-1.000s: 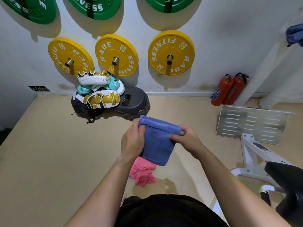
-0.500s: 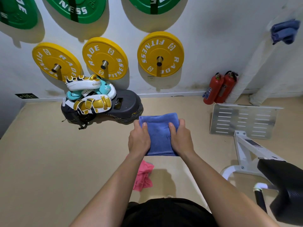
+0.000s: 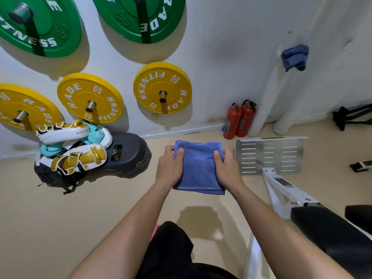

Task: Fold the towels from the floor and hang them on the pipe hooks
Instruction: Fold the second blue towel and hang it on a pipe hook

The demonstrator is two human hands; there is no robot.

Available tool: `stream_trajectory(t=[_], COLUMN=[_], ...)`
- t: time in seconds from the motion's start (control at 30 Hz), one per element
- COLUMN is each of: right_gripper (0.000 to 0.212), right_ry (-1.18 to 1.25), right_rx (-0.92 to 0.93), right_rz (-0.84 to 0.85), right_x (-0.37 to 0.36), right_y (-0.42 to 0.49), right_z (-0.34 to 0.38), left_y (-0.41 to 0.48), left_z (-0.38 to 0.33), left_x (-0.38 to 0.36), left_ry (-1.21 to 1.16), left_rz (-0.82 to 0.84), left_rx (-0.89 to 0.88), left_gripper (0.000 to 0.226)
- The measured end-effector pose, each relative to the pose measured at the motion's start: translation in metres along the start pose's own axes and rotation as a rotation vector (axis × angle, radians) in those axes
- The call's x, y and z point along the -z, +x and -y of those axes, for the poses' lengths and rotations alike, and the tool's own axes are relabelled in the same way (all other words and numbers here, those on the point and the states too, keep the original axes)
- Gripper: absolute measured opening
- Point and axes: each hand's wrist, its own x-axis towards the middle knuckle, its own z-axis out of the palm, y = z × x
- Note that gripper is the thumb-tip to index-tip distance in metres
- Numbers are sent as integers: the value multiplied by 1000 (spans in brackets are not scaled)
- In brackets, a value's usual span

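I hold a folded blue towel (image 3: pixel 199 166) flat in front of me, above the floor. My left hand (image 3: pixel 170 167) grips its left edge with the thumb on top. On the other edge, my right hand (image 3: pixel 227 170) grips the same way. Another blue towel (image 3: pixel 295 57) hangs high on the white wrapped pipe (image 3: pixel 269 97) at the right. Only a sliver of a pink towel (image 3: pixel 154 231) shows on the floor by my black shorts.
Two red fire extinguishers (image 3: pixel 239 119) stand at the pipe's foot. A perforated metal plate (image 3: pixel 269 156) and a white-framed bench with a black pad (image 3: pixel 330 236) lie to the right. Boxing pads on a black bag (image 3: pixel 80 156) sit left, under yellow and green wall plates.
The view turned up and right, bringing the pipe and hung towel into view. Both hands moved from the towel's top corners to its sides and hold it flat; the pink towel slid almost out of sight.
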Motion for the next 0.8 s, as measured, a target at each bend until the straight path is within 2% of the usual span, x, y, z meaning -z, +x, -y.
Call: stream_trajectory(t=[0.2,0.3,0.43,0.47,0.63,0.7,0.77,0.8], right_gripper=[24,28,19,19,33,29,21,21], right_ry=[54,17,-56,-66,-77,-83,-74,-68], right_rx=[-57,-81,-119,-129,-204,-222,-230,-239], right_rz=[-32,-55,-68,-67,-96,-136,-176,-192], right_x=[36,60,95,103,147,166,185,195], right_y=[76,129,213,232,317,344,364,373], right_z=[1,2,3,5,23,30,34,34], left_y=[79,128,202,220,296,325,350,359], left_z=[-54,-83,-124,-135,-199,-224,-246,-257], left_x=[-33,-64,-112,-123,-162,-179,-198,-207], left_ry=[26,7,-62,-78,-83,-77,-46,-22], left_rz=[129,186,279,308,446,491,525,537], left_rx=[-86,-124,-113,-109,-142,-156,-163,-160], left_gripper=[22,18,12,8,17,16,7,10])
